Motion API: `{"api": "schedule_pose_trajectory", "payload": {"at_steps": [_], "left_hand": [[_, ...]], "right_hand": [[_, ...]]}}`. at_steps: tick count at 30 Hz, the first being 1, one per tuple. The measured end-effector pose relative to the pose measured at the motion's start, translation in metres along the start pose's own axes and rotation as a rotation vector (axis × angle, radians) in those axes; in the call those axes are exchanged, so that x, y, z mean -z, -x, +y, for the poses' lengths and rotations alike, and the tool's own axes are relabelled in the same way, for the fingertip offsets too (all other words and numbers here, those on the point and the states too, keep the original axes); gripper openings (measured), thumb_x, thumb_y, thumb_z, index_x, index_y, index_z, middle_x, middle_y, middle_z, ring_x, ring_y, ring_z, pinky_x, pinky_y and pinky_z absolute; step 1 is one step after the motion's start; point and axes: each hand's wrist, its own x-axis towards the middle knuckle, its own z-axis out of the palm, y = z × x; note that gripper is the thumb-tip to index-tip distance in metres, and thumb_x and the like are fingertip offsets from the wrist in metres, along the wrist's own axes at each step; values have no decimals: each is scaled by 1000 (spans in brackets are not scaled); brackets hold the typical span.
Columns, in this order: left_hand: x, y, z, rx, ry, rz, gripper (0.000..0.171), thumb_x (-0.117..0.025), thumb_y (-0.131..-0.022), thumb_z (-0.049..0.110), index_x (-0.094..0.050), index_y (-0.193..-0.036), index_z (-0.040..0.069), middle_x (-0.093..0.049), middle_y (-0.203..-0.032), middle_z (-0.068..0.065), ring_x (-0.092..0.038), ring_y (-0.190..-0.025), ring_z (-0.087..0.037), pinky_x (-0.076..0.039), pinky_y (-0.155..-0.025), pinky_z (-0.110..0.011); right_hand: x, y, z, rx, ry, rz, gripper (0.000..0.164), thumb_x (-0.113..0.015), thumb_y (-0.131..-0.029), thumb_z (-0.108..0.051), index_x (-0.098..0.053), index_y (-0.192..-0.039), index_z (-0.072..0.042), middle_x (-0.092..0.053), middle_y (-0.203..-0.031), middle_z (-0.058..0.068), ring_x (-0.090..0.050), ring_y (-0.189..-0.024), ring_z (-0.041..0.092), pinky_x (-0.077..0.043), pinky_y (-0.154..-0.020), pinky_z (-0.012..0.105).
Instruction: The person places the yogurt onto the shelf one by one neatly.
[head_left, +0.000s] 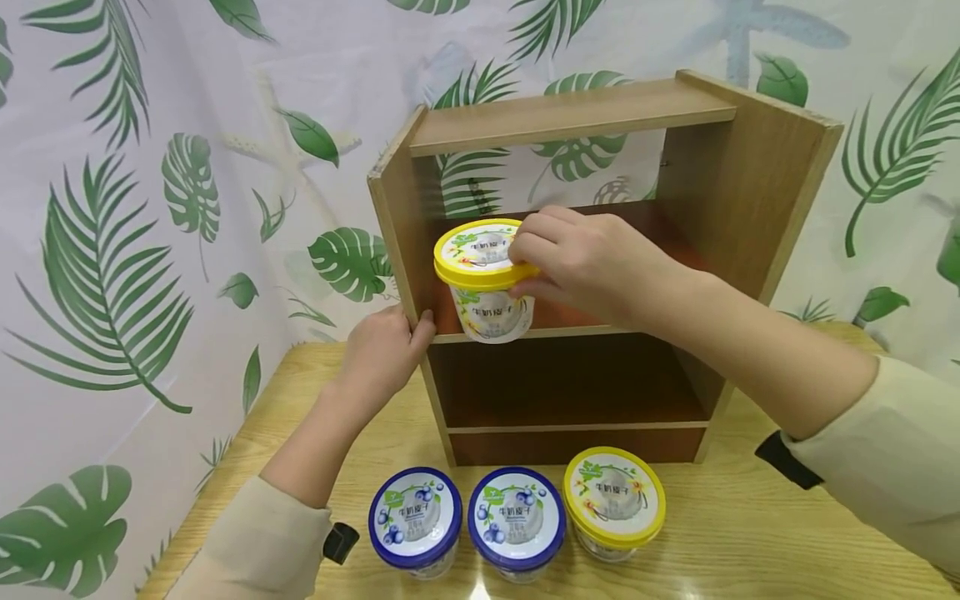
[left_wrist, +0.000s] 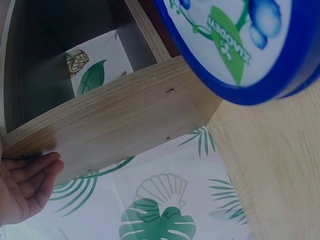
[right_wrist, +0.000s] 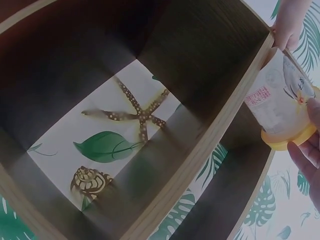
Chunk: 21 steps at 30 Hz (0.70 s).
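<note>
the held yellow-lidded tub (head_left: 483,287) is at the front of the upper compartment (head_left: 697,183) of the wooden shelf unit (head_left: 573,108), toward its left end, and that gap between tub and compartment is the relation that counts. the tub's axis runs close to upright, lid on top; any slight lean is hard to judge. its base overlaps the front edge of the middle board (head_left: 577,331) in the head view, but i cannot tell whether the two touch.

of the two hands, the right hand (head_left: 577,254) has the tub, pinching it at the right side of its lid rim, thumb below and fingers above. the left hand (head_left: 386,350) is just beside the tub on the other side, gripping the left side panel (head_left: 411,187), thumb at the front edge and fingers along the outer face.

below, on the counter (head_left: 750,517), three more tubs stand upright in a row before the unit: the left blueberry tub (head_left: 415,512), the middle blueberry tub (head_left: 517,518), both blue-lidded, and at the right end a second yellow-lidded tub (head_left: 615,496). every tub has its lid on, so what is inside stays hidden.
</note>
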Motion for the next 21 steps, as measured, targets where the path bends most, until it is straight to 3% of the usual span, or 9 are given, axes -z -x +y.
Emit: {"api": "schedule_pose_trajectory", "payload": {"at_steps": [11, 21], "left_hand": [[0, 0, 1, 2, 6, -12, 40, -40, -97, 29, -66, -87, 0, -55, -62, -5, -53, -60, -20, -44, -54, -32], [0, 0, 0, 3, 0, -14, 39, -40, -97, 29, -57, -69, 6, -45, -56, -3, -47, -55, -20, -37, -50, -29]], "right_hand": [[-8, -7, 1, -64, 48, -73, 31, -79, -75, -14, -56, -91, -1, -60, -90, 12, -55, -81, 26, -55, -73, 35], [-17, -13, 8, -133, 30, -128, 27, -76, -78, -13, -56, -93, 0, -61, -95, 13, -56, -84, 27, -54, -76, 36]]}}
